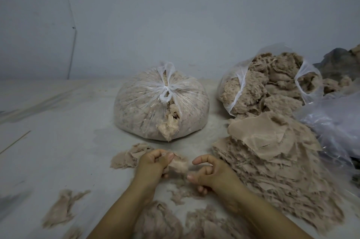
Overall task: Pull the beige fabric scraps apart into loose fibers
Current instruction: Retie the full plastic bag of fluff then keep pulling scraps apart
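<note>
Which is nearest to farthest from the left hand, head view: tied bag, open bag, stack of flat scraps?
From the left hand:
1. Tied bag, straight ahead of it.
2. Stack of flat scraps, off to the right, past the right hand.
3. Open bag, far right, behind the stack.

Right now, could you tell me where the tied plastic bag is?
In the head view the tied plastic bag sits centre, beyond both hands, left of the open bag.

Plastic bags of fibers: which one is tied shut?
The middle bag, knotted at its handles. The bag to its right gapes open, fibers spilling out.
</note>
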Available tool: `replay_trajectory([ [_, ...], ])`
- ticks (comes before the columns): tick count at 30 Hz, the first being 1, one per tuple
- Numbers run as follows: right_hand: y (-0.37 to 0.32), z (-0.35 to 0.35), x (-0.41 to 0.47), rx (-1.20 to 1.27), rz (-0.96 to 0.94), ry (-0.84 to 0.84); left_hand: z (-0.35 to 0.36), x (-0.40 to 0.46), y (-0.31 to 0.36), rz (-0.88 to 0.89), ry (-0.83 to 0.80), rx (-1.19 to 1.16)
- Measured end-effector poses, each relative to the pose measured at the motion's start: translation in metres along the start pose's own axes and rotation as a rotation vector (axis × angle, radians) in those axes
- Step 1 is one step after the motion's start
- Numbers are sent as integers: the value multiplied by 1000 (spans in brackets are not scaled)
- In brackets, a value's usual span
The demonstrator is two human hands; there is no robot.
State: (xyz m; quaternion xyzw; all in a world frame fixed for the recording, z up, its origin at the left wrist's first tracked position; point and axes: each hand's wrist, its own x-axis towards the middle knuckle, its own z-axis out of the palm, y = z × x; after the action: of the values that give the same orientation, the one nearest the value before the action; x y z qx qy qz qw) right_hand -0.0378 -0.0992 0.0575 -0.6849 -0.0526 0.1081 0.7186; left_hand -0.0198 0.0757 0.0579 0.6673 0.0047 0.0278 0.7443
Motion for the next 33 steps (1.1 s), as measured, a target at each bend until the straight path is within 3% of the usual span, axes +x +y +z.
replay_trajectory([
  [6, -1, 6, 1, -36, -152, 145, 5, -9, 3, -32, -249, 86],
  [13, 1, 3, 3, 29, -96, 239, 2, -6, 3, -157, -232, -37],
  [17, 6, 2, 7, -17, -83, 277, -6, 2, 3, -60, -36, 127],
  [22, -15, 8, 27, -143, -97, 268, -45, 23, 2, 130, 423, 524],
  [25, -38, 20, 48, -124, -38, 254, -53, 24, -3, 189, 521, 773],
  [27, -50, 33, 60, 33, 86, 203, -47, 21, -5, 339, 508, 806],
  [30, -54, 48, 74, 181, 175, 198, -36, 20, -10, 597, 363, 864],
  [33, -43, 49, 72, 99, 109, 221, -36, 22, -16, 585, 81, 908],
])
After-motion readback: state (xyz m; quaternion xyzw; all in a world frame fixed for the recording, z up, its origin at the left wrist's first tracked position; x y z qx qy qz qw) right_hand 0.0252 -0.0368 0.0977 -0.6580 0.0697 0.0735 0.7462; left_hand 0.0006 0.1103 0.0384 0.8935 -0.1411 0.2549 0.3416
